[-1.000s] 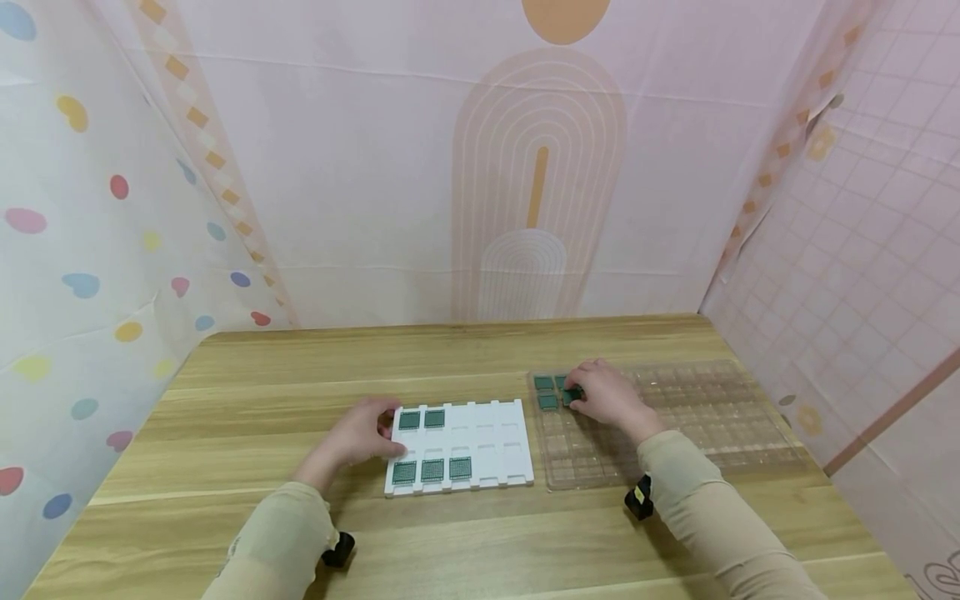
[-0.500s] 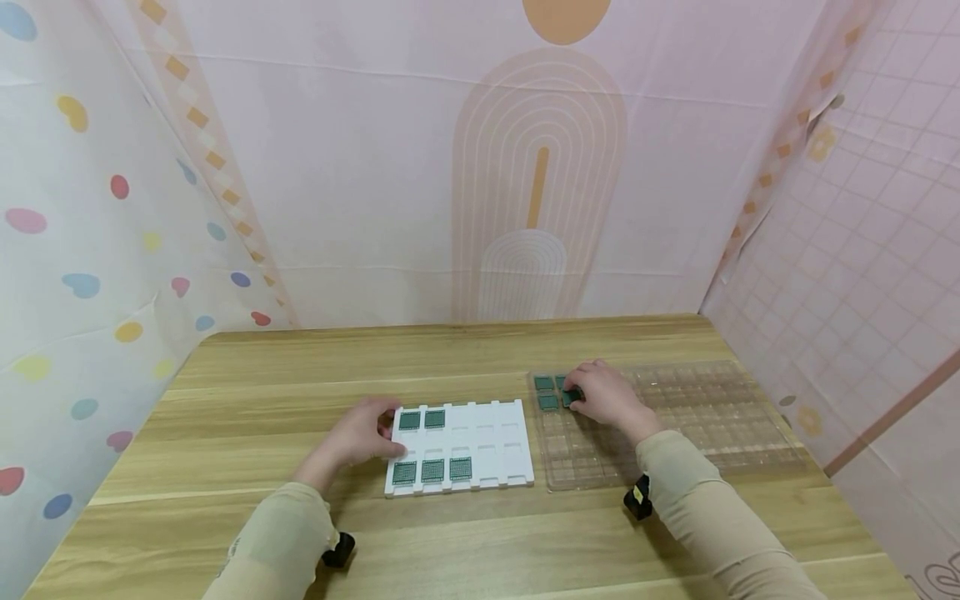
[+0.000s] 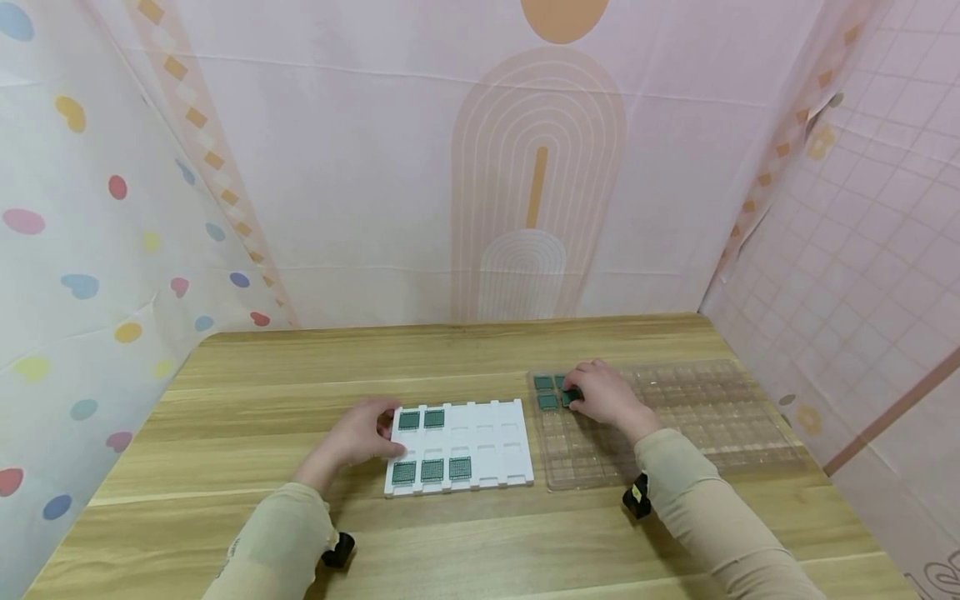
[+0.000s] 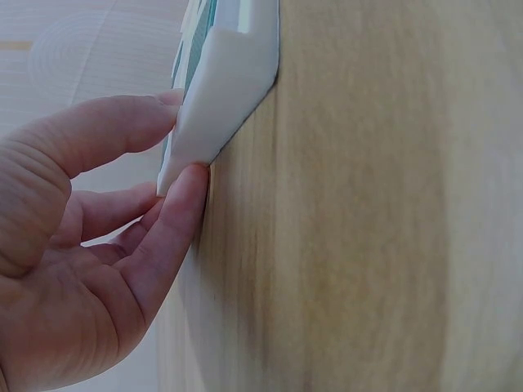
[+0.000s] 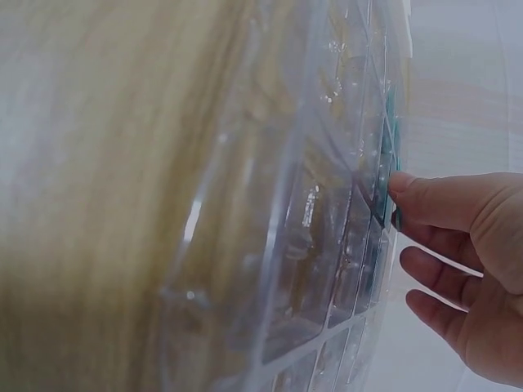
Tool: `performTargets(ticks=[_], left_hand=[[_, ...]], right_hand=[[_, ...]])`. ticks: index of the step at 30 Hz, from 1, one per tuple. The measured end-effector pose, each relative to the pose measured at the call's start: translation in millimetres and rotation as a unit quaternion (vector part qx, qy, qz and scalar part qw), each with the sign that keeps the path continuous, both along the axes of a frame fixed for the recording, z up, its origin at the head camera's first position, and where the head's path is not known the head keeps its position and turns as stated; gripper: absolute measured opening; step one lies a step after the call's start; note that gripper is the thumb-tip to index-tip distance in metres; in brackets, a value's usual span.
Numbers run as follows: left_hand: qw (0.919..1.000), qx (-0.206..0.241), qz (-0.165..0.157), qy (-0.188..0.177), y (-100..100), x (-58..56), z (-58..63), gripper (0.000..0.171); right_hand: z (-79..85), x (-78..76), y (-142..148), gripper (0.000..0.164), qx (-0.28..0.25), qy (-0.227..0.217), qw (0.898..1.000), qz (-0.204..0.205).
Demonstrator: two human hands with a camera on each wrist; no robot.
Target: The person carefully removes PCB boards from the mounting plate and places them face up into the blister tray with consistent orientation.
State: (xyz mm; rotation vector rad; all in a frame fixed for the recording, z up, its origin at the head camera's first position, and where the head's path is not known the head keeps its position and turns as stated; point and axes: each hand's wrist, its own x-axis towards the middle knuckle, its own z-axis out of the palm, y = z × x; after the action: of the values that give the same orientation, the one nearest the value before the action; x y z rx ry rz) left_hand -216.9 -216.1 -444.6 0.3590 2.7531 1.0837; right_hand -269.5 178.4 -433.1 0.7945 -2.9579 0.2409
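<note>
My left hand (image 3: 363, 431) holds the left end of a white tray (image 3: 486, 443), thumb on its top and fingers against its side, as the left wrist view shows. Square green circuit chips (image 3: 432, 471) lie in that tray: two in the back row, three in the front row. Over the clear plastic tray (image 3: 697, 417) to the right, my right hand (image 3: 606, 393) pinches a green chip (image 3: 572, 397) by its edge. In the right wrist view this chip (image 5: 397, 217) is mostly behind the thumb and index finger. More green chips (image 3: 548, 402) sit at the clear tray's back left corner, one partly covered by the hand.
Both trays lie side by side on a wooden table (image 3: 450, 542), a narrow strip of wood between them. The clear tray is divided into many small pockets. Patterned cloth (image 3: 360, 192) hangs behind the table and along both sides.
The chip under my right fingers has tilted very slightly over the last second. My left hand and the white tray have stayed in place.
</note>
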Motion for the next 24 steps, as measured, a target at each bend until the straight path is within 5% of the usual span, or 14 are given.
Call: performTargets(ticks=[24], left_hand=[[1.0,-0.001,0.0,0.002,-0.4,-1.9,-2.0,0.068]], right_hand=[[6.7,4.7,1.1,0.021,-0.027,-0.011,1.0,0.007]])
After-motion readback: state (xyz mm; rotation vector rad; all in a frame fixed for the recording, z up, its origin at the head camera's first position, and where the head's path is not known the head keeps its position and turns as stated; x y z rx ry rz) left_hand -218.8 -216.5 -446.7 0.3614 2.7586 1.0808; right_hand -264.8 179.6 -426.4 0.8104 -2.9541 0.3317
